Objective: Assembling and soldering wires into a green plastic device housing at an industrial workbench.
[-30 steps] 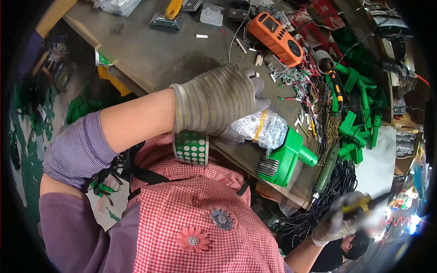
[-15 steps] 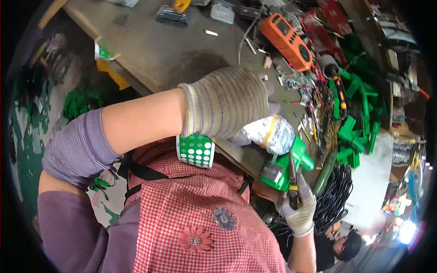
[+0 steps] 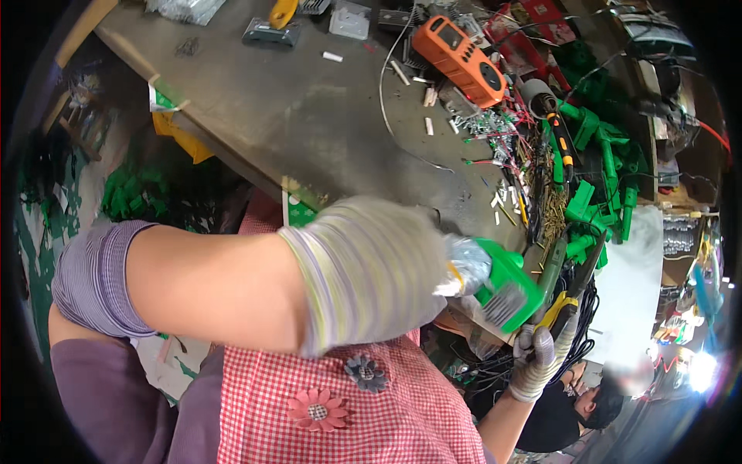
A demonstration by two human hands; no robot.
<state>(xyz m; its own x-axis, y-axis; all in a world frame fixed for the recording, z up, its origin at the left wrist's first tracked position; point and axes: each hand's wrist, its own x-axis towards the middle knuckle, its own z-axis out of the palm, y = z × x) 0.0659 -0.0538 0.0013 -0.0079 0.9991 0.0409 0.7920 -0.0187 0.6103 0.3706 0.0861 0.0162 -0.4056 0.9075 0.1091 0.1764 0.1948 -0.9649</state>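
Observation:
My left hand (image 3: 379,271), in a striped knit glove and blurred by motion, holds a green plastic piece (image 3: 532,292) by its end bundled in shiny clear wrap (image 3: 468,263). A yellow band circles the wrap, and a pale label with dark lines sits on the green part. The fingers of that hand are mostly hidden behind its back. On the right, my gloved right hand (image 3: 542,357) is closed around the yellow-and-black handles of long-nose pliers (image 3: 558,311). Their dark jaws point up and away, apart from the green piece.
Across the worktable (image 3: 309,108) lie an orange meter (image 3: 460,60), a tangle of thin wires (image 3: 495,127), a yellow-and-black screwdriver (image 3: 563,147) and several green plastic parts (image 3: 610,155). Black cables (image 3: 583,309) bunch near my right hand. Another person (image 3: 553,421) is at the lower right.
My left hand has come nearer and lower, bringing the wrapped green piece with it. My right hand has drawn the pliers away to the right from beside the green piece.

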